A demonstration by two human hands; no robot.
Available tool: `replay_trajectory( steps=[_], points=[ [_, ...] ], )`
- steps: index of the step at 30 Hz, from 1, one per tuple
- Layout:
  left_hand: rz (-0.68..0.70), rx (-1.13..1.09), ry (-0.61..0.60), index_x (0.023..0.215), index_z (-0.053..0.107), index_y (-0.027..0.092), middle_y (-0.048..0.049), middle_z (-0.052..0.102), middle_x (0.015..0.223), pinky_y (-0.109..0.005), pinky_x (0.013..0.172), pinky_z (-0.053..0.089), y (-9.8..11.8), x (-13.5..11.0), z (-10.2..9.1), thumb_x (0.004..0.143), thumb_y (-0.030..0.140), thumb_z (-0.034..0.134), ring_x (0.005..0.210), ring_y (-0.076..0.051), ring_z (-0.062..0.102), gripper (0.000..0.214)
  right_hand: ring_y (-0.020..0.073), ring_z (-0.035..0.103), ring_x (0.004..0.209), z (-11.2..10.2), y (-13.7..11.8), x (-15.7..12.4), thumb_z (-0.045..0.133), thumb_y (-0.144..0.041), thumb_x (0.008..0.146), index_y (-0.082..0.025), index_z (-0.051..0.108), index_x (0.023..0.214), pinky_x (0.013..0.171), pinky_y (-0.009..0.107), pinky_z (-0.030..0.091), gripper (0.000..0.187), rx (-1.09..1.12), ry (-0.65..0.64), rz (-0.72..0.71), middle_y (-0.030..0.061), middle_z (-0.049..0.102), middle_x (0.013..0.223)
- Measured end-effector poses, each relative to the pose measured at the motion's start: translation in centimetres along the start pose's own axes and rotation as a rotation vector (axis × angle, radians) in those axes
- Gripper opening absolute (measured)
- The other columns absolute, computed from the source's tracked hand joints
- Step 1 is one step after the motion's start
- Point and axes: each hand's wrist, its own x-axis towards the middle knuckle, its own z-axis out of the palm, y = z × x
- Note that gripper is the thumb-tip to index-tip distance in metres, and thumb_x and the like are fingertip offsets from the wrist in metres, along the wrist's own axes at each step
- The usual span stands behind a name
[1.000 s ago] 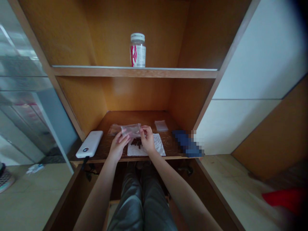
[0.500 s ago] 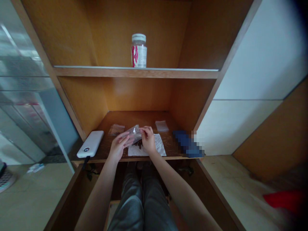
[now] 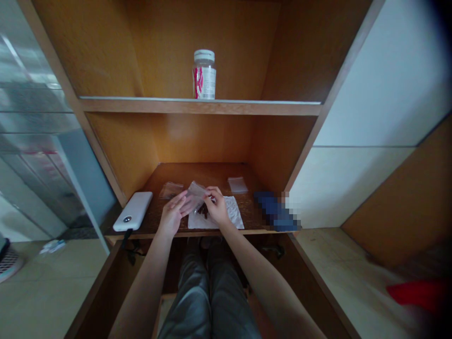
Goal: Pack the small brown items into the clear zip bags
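My left hand [image 3: 173,213] and my right hand [image 3: 216,207] both pinch a small clear plastic bag [image 3: 195,193], held tilted just above a white paper napkin [image 3: 231,214] on the lower shelf. A little pile of dark brown bits [image 3: 202,210] lies on the napkin under the bag, between my hands. Another clear bag [image 3: 171,189] lies flat on the shelf to the left, and a third [image 3: 237,184] lies further back to the right.
A white power bank [image 3: 133,217] with a cable sits at the shelf's left front edge. A blurred dark blue object [image 3: 275,210] lies at the right. A white-capped jar [image 3: 204,74] stands on the upper shelf [image 3: 148,104]. My knees show below the shelf.
The bag has been lifted from lying flat to tilted and bunched between my hands. My left fingers have closed in toward my right hand.
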Motion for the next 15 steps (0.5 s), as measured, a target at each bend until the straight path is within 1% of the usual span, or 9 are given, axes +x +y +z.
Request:
replay_trajectory(
  steps=[4,8,11,15],
  points=[
    [0.012,0.03,0.038,0.095,0.061,0.013,-0.0087,0.069,0.087,-0.041,0.082,0.048,0.0,-0.1,0.5,0.062,0.022,0.071,0.079,-0.021,0.065,0.036,0.0156,0.052,0.083,-0.1,-0.3,-0.1,0.05,-0.017,0.072,-0.019,0.055,0.064,0.073,0.029,0.043,0.01,0.02,-0.06,0.031,0.0026,0.052,0.083],
    [-0.001,0.136,0.006,0.079,0.064,0.012,-0.006,0.069,0.076,-0.035,0.074,0.051,-0.2,-0.1,0.6,0.058,0.023,0.073,0.071,-0.018,0.065,0.026,0.016,0.053,0.087,-0.1,-0.6,-0.1,0.051,-0.017,0.072,-0.019,0.057,0.067,0.079,0.03,0.042,0.008,0.003,-0.12,0.007,0.0034,0.054,0.087],
    [0.004,0.141,-0.005,0.077,0.063,0.012,-0.0055,0.068,0.076,-0.033,0.072,0.051,-0.3,-0.1,0.5,0.059,0.026,0.072,0.07,-0.017,0.065,0.025,0.0165,0.051,0.093,-0.1,-0.8,-0.1,0.054,-0.017,0.071,-0.02,0.061,0.072,0.085,0.031,0.04,0.007,-0.032,-0.185,-0.039,0.0036,0.055,0.091],
    [0.013,0.124,-0.027,0.081,0.062,0.013,-0.006,0.068,0.083,-0.034,0.072,0.052,-0.1,-0.2,0.7,0.061,0.028,0.071,0.073,-0.018,0.065,0.026,0.016,0.051,0.093,0.0,-1.1,-0.1,0.055,-0.016,0.072,-0.02,0.062,0.072,0.085,0.032,0.039,0.008,-0.055,-0.23,-0.101,0.0031,0.055,0.09]
  ],
)
